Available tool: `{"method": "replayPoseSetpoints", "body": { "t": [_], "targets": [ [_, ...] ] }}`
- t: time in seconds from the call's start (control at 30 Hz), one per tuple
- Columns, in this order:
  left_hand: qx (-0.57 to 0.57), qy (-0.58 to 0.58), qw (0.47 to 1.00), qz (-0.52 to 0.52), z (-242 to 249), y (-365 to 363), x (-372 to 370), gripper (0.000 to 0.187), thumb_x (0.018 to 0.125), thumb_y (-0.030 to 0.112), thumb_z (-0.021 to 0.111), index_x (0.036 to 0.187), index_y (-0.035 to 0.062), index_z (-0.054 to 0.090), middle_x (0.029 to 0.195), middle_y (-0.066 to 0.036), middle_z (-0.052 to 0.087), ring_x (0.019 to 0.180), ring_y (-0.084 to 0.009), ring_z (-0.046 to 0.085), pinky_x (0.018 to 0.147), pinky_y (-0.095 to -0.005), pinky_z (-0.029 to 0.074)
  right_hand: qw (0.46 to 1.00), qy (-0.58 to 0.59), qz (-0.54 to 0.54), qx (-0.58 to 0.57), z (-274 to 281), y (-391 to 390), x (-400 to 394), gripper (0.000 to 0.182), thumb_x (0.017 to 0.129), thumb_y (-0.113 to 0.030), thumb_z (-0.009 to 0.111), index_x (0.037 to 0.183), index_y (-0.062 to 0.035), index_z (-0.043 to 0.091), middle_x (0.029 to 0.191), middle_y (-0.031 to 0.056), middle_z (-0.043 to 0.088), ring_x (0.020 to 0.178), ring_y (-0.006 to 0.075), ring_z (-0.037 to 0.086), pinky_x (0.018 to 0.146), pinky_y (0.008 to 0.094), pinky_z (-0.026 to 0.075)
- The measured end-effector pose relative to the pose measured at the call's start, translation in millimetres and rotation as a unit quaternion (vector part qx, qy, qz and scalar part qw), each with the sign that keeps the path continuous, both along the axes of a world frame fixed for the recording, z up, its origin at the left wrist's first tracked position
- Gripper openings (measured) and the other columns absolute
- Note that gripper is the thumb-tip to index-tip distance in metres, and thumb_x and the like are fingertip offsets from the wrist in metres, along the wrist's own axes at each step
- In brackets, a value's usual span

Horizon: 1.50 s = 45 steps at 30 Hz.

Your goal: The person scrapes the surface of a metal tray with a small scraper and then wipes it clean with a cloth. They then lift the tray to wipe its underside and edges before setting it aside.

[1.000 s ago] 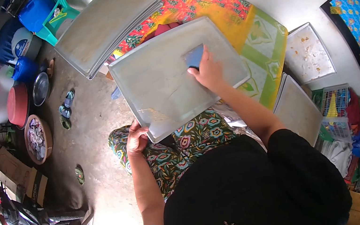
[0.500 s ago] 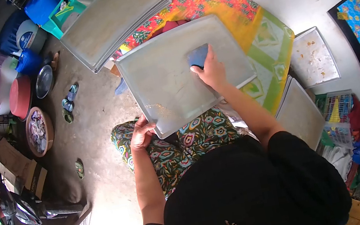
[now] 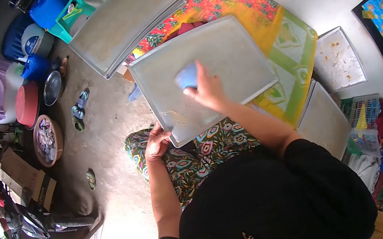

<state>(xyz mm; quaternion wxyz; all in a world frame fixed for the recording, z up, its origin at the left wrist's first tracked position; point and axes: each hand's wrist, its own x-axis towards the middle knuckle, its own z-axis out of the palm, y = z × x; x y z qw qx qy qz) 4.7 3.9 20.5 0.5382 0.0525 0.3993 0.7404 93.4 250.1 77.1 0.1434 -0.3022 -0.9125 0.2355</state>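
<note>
A metal baking tray point(image 3: 220, 46) lies tilted over my lap, with brown crumbs point(image 3: 178, 117) gathered near its lower left corner. My left hand point(image 3: 156, 143) grips that corner, thumb on top and fingers under the rim. In my right hand point(image 3: 207, 89) is a flat blue scraper point(image 3: 187, 77), pressed to the tray left of its middle; motion blurs both slightly. A stack of similar trays point(image 3: 130, 23) stands beyond the tray's upper left edge.
A patterned cloth point(image 3: 290, 42) covers the surface beyond the tray. More trays point(image 3: 324, 122) lean at the right, and a crumb-marked tray point(image 3: 338, 59) rests by the wall. Basins point(image 3: 27, 104), a basket of scraps point(image 3: 47, 142) and slippers point(image 3: 80, 105) lie on the left floor.
My right hand has moved left and a little down across the tray with the blue scraper. My left hand keeps its hold on the corner. The whole view has shifted slightly.
</note>
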Motion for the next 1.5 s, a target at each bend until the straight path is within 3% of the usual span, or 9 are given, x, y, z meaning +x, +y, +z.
{"method": "replayPoseSetpoints", "body": {
  "t": [0.13, 0.27, 0.4, 0.57, 0.67, 0.87, 1.03, 1.3, 1.5],
  "targets": [
    [0.028, -0.016, 0.999, -0.024, -5, -6, -1, 0.064, 0.079, -0.009, 0.062, 0.139, 0.0079, 0.047, 0.123, -0.005, 0.061, 0.104, -0.0178, 0.062, 0.088, -0.0314, 0.051, 0.991, -0.001, -0.120, -0.063, 3, 39, -3, 0.103, 0.071, -0.040, 0.079, 0.145, 0.0041, 0.023, 0.133, 0.0238, 0.049, 0.107, 0.0404, 0.059, 0.094, 0.0490, 0.044],
    [0.024, -0.023, 0.999, -0.020, -5, -4, -2, 0.063, 0.080, -0.009, 0.062, 0.139, 0.0075, 0.047, 0.122, -0.005, 0.061, 0.100, -0.0178, 0.063, 0.083, -0.0307, 0.054, 0.995, -0.037, 0.056, 0.067, 3, -22, -5, 0.102, 0.071, -0.040, 0.079, 0.144, 0.0042, 0.025, 0.119, 0.0207, 0.055, 0.091, 0.0374, 0.063, 0.082, 0.0498, 0.047],
    [0.028, -0.014, 0.999, -0.040, -10, -7, -3, 0.063, 0.080, -0.008, 0.063, 0.139, 0.0071, 0.046, 0.121, -0.006, 0.061, 0.098, -0.0181, 0.065, 0.076, -0.0316, 0.057, 0.998, 0.014, -0.048, 0.034, 1, 12, -28, 0.101, 0.069, -0.037, 0.080, 0.145, 0.0016, 0.026, 0.114, 0.0190, 0.056, 0.090, 0.0339, 0.064, 0.078, 0.0470, 0.047],
    [0.008, -0.017, 1.000, -0.012, -2, -2, 1, 0.062, 0.081, -0.009, 0.061, 0.139, 0.0070, 0.046, 0.119, -0.007, 0.062, 0.096, -0.0189, 0.065, 0.072, -0.0313, 0.058, 0.993, -0.018, 0.096, 0.059, 1, -40, -14, 0.094, 0.070, -0.036, 0.080, 0.141, 0.0022, 0.031, 0.113, 0.0210, 0.057, 0.086, 0.0342, 0.064, 0.074, 0.0487, 0.046],
    [0.013, -0.004, 0.999, -0.034, -8, -5, -1, 0.062, 0.081, -0.009, 0.063, 0.138, 0.0066, 0.047, 0.117, -0.007, 0.063, 0.095, -0.0184, 0.066, 0.072, -0.0302, 0.058, 0.995, 0.066, -0.022, 0.077, -9, -9, -33, 0.100, 0.067, -0.036, 0.082, 0.143, 0.0020, 0.029, 0.111, 0.0207, 0.058, 0.084, 0.0330, 0.064, 0.073, 0.0487, 0.046],
    [0.017, -0.011, 1.000, -0.024, -12, -7, -1, 0.064, 0.081, -0.006, 0.065, 0.140, 0.0080, 0.046, 0.117, -0.006, 0.063, 0.090, -0.0168, 0.066, 0.072, -0.0290, 0.058, 0.996, -0.025, 0.086, -0.001, 0, -64, -29, 0.103, 0.069, -0.039, 0.080, 0.144, 0.0042, 0.025, 0.121, 0.0231, 0.052, 0.096, 0.0347, 0.063, 0.078, 0.0491, 0.048],
    [-0.012, 0.004, 1.000, 0.012, 1, -14, 6, 0.065, 0.085, -0.005, 0.061, 0.145, 0.0100, 0.040, 0.120, -0.010, 0.061, 0.091, -0.0177, 0.066, 0.072, -0.0277, 0.058, 0.993, 0.098, -0.031, -0.055, 9, -10, -35, 0.103, 0.072, -0.040, 0.078, 0.146, 0.0023, 0.020, 0.129, 0.0231, 0.050, 0.111, 0.0375, 0.057, 0.089, 0.0533, 0.044],
    [-0.063, 0.070, 0.995, 0.023, 12, -12, 26, 0.049, 0.089, 0.002, 0.060, 0.136, 0.0002, 0.047, 0.110, -0.010, 0.065, 0.088, -0.0175, 0.066, 0.072, -0.0308, 0.058, 0.972, 0.043, -0.229, 0.023, -9, 168, 53, 0.110, 0.071, -0.049, 0.078, 0.147, 0.0012, 0.018, 0.137, 0.0221, 0.046, 0.120, 0.0369, 0.053, 0.095, 0.0513, 0.045],
    [-0.098, 0.085, 0.990, 0.055, 33, -5, 34, 0.050, 0.089, 0.003, 0.060, 0.136, 0.0003, 0.045, 0.108, -0.010, 0.065, 0.086, -0.0190, 0.067, 0.068, -0.0362, 0.060, 0.936, -0.054, -0.348, 0.007, -6, 221, 69, 0.108, 0.072, -0.050, 0.078, 0.148, -0.0016, 0.018, 0.137, 0.0192, 0.046, 0.121, 0.0338, 0.053, 0.094, 0.0512, 0.045]
  ]
}}
